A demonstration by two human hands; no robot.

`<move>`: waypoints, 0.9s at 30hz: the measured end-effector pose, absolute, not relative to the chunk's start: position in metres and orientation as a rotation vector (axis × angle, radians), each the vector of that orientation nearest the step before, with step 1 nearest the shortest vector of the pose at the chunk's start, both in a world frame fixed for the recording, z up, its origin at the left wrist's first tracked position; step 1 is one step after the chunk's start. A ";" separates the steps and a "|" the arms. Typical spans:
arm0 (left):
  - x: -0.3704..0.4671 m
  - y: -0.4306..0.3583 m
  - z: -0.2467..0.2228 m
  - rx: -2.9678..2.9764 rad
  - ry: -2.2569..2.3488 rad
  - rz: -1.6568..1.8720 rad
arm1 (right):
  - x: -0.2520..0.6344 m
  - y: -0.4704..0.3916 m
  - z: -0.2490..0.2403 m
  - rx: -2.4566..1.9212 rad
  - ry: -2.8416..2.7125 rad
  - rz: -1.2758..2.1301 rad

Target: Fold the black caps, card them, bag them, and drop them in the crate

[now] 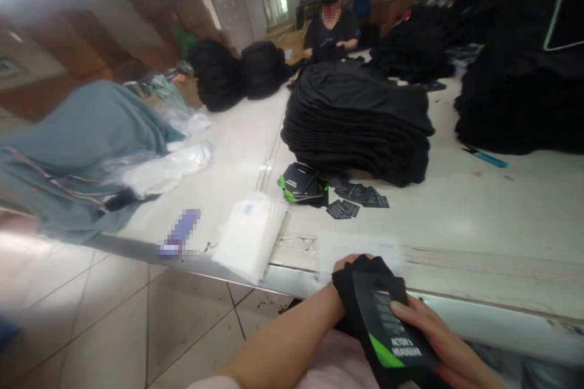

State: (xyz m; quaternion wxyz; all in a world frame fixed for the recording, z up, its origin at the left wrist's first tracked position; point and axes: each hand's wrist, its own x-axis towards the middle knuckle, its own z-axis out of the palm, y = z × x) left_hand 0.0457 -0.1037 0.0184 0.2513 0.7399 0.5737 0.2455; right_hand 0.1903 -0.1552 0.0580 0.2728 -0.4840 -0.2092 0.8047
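Close to my body, at the table's near edge, a folded black cloth (350,293) is between my two hands. Against it lies a black printed card (381,319) with a green corner and white lettering reading "ACTOR'S HEADGEAR". My right hand (426,322) grips card and cloth from the right, its thumb pressed on the card's front. On the far side, my left hand (350,261) is closed on the cloth, most of its fingers hidden by the fabric. A clear plastic bag (331,249) lies flat on the table just beyond my left hand.
Beyond are a stack of clear bags (249,234), a pile of similar cards (298,181), small black labels (360,193) and a tall pile of black cloth (356,121). A blue cutter (488,158) lies right; teal fabric (91,127) covers the left. A person (331,30) works opposite.
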 end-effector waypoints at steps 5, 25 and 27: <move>0.015 -0.143 0.016 2.135 1.410 0.683 | 0.207 -0.128 0.036 -1.373 -0.461 1.866; -0.004 -0.087 0.028 2.254 1.263 0.517 | 0.187 -0.091 0.050 -1.435 -1.396 1.773; 0.001 -0.086 0.029 2.330 1.259 0.533 | 0.183 -0.083 0.053 -1.453 -1.368 1.829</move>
